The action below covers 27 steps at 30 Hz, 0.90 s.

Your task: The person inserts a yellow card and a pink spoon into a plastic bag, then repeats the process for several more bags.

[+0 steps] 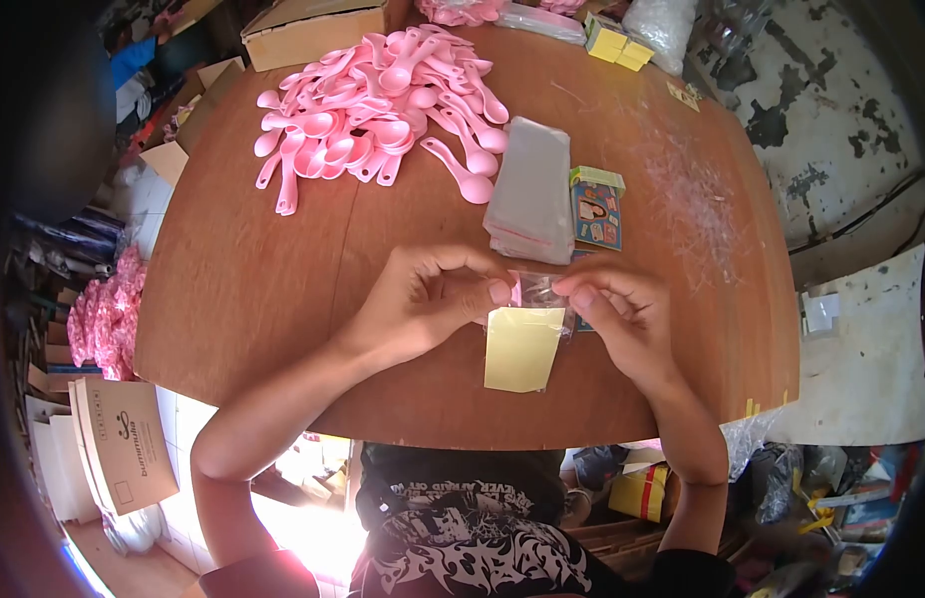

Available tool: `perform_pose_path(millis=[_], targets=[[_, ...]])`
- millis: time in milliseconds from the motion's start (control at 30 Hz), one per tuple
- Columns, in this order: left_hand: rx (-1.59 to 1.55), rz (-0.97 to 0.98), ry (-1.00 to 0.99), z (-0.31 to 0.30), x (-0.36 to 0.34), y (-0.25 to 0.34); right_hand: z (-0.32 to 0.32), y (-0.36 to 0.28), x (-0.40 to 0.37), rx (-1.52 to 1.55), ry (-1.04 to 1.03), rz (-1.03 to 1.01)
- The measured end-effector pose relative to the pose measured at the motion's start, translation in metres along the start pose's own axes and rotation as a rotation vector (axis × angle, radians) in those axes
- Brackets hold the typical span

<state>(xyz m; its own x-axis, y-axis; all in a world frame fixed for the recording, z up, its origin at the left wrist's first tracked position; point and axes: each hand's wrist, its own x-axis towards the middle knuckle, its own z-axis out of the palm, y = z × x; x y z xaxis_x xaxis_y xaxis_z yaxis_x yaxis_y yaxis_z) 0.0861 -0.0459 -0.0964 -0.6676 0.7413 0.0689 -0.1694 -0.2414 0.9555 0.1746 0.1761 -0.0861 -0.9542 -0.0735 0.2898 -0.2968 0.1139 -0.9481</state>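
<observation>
a: how is the packet seen?
b: a clear packet (pixel 542 294) with a pink strip at its top is seen, a pale yellow card (pixel 523 349) showing in its lower part, above the near edge of the table (pixel 263 279).
a: and the hands?
b: its top is pinched from the left by the left hand (pixel 433 299) and from the right by the right hand (pixel 622 314), fingers curled in. a stack of clear bags (pixel 532 189) is laid just beyond.

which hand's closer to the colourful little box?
Right. The right hand sits just below the box in frame; the left hand is farther off, down-left, both pinching the packet.
</observation>
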Motion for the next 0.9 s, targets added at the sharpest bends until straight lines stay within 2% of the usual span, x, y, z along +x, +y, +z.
perform_pose_path(millis=[233,333,633,767,900], targets=[[0.411,0.124,-0.015,-0.002,0.004,-0.002,0.004,0.006,0.0,-0.071,0.033,-0.019],[0.429,0.171,-0.006,-0.002,0.005,-0.005,0.004,0.006,-0.001,-0.084,0.033,0.032],[0.262,0.049,-0.034,-0.004,0.006,-0.005,0.005,0.008,-0.001,-0.077,0.065,0.027],[0.296,0.073,-0.024,-0.004,0.006,-0.007,0.006,0.011,-0.001,-0.078,0.084,0.028],[0.147,-0.052,0.037,-0.002,0.006,-0.006,0.008,0.011,-0.001,-0.116,0.111,0.025]])
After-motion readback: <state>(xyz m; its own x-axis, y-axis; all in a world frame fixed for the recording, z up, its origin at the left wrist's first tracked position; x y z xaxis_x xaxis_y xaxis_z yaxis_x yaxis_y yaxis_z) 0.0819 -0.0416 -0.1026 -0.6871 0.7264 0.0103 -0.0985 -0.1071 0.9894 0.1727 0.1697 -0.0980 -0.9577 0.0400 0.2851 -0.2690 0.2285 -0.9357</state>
